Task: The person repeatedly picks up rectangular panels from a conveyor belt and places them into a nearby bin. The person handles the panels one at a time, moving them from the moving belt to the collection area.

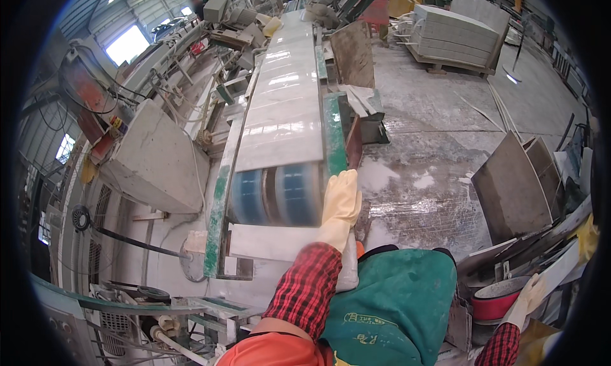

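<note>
Roller conveyor line seen from its near end, with the worker's gloved hands set well apart. The left hand [340, 199], in a cream rubber glove below a red-and-black plaid sleeve [305, 280], lies with its fingers extended and close together at the near end of the green side rail [335, 137], just right of the blue-banded roller [297, 191], whose surface is blurred. The glossy white slabs [280, 127] lie flat in a row along the conveyor; the front edge of the nearest borders the roller, to the left of the glove and beyond it. The right hand [526, 298], gloved alike, is low at the far right, beside the red tub [495, 307] and the near end of a pale strip [561, 263]; whether its fingers are closed on either cannot be told. A teal apron [394, 302] covers the worker's front, between the two forearms. Right of the line, brown panels [514, 181] lean upright on the wet-looking floor [420, 213], and a stack of pale slabs [453, 36] stands farther back. Left of the line are a large whitish block-shaped housing [156, 159] and a black round knob [81, 218] on a rod.
</note>
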`<state>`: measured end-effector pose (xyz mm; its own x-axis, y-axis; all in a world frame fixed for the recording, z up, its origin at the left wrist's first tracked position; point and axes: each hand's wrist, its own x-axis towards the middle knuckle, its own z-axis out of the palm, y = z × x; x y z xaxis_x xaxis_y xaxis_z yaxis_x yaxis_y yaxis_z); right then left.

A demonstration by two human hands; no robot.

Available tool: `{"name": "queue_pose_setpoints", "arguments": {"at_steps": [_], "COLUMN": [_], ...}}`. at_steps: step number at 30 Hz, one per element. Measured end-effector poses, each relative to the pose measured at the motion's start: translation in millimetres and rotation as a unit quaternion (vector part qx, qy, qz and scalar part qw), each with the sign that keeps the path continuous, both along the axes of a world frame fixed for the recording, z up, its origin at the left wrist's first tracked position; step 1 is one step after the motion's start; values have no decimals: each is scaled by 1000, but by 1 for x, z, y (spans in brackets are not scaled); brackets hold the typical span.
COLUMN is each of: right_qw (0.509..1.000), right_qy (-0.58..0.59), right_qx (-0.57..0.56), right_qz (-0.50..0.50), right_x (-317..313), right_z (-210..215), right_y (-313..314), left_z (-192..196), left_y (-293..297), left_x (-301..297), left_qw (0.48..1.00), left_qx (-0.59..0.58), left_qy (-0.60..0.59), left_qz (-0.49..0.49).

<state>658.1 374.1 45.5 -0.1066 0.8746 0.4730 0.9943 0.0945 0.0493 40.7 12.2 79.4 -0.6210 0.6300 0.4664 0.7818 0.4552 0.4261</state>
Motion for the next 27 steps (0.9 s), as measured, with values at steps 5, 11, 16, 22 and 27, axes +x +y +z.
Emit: {"name": "queue_pose_setpoints", "arguments": {"at_steps": [5, 11, 16, 22, 27], "right_qw": [1000, 999, 999, 998, 994], "right_qy": [-19, -30, -26, -29, -42], "right_qx": [-1, 14, 41, 59, 95], "right_qz": [-9, -6, 8, 23, 39], "right_x": [-10, -14, -12, -13, -8], "right_z": [4, 3, -5, -10, -19], "right_y": [-11, -18, -20, -22, -23], "left_z": [2, 2, 0, 5, 11], "left_y": [-1, 0, -2, -4, -4], "left_x": [1, 2, -1, 1, 4], "left_qw": [1000, 1000, 1000, 1000, 1000], "left_qx": [1, 3, 8, 28, 7], "left_qy": [2, 3, 0, -4, -3], "left_qz": [5, 12, -1, -8, 7]}}
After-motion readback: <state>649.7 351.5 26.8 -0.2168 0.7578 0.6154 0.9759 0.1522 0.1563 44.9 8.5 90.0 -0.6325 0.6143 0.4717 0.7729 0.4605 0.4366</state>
